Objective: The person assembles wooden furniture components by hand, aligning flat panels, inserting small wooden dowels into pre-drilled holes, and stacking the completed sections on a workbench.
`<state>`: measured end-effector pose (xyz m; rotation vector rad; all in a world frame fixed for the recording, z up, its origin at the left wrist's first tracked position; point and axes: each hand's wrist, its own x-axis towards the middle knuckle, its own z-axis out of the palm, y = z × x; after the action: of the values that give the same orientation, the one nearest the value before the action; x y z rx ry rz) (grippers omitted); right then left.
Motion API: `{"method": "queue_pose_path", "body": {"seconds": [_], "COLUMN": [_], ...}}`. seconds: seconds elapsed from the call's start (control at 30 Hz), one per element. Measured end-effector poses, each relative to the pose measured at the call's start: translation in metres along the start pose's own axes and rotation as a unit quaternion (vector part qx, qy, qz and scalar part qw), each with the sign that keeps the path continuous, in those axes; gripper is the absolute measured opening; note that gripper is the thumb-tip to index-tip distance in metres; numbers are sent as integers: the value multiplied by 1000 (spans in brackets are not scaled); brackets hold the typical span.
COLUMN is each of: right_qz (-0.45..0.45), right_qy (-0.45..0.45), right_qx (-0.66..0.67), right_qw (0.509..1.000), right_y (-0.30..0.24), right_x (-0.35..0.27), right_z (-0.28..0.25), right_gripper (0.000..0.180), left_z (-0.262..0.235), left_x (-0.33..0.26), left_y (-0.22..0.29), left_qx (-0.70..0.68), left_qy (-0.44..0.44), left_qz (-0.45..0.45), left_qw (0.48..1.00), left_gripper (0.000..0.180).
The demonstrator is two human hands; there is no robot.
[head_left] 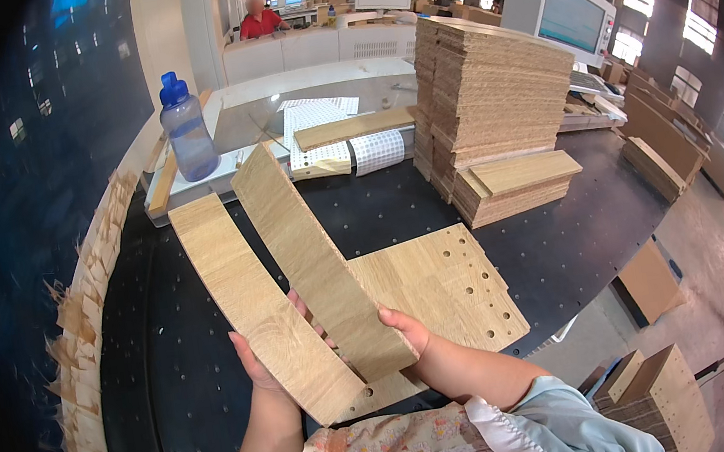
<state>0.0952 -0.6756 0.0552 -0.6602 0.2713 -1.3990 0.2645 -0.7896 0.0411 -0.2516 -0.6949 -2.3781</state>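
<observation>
Your left hand (257, 368) grips the left strip (254, 309) from beneath, fingers curled; right hand (405, 330) pinches the right strip (316, 259). Both long axes run away from you, tilted up-left, over the drilled panel (444, 293).

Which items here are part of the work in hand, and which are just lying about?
In hand:
- left hand holding the left long wood-grain strip
- right hand holding the right long wood-grain strip
- drilled wood-grain panel beneath them

Lying about:
- blue plastic water bottle
- tall stack of chipboard strips
- checked paper sheets
- grey monitor
</observation>
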Motion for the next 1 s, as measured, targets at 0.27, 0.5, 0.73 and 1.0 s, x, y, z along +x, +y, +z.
{"method": "queue_pose_path", "body": {"seconds": [0.27, 0.5, 0.73, 1.0], "right_qz": [4, 18, 29, 14], "right_qy": [22, -46, -8, -21], "right_qx": [9, 49, 37, 14], "right_qw": [1000, 998, 999, 1000], "right_y": [1, 0, 4, 5], "right_x": [-9, -6, -4, -6], "right_z": [-22, -24, -20, -26], "right_gripper": [72, 72, 77, 80], "left_z": [12, 5, 5, 19], "left_x": [3, 9, 2, 1], "left_y": [-4, -10, -2, -1], "left_qx": [20, -38, -5, 9], "left_qy": [-30, -5, 4, 38], "left_qz": [-22, -13, 0, 7], "left_qw": [999, 999, 1000, 999], "left_gripper": [112, 106, 107, 117]}}
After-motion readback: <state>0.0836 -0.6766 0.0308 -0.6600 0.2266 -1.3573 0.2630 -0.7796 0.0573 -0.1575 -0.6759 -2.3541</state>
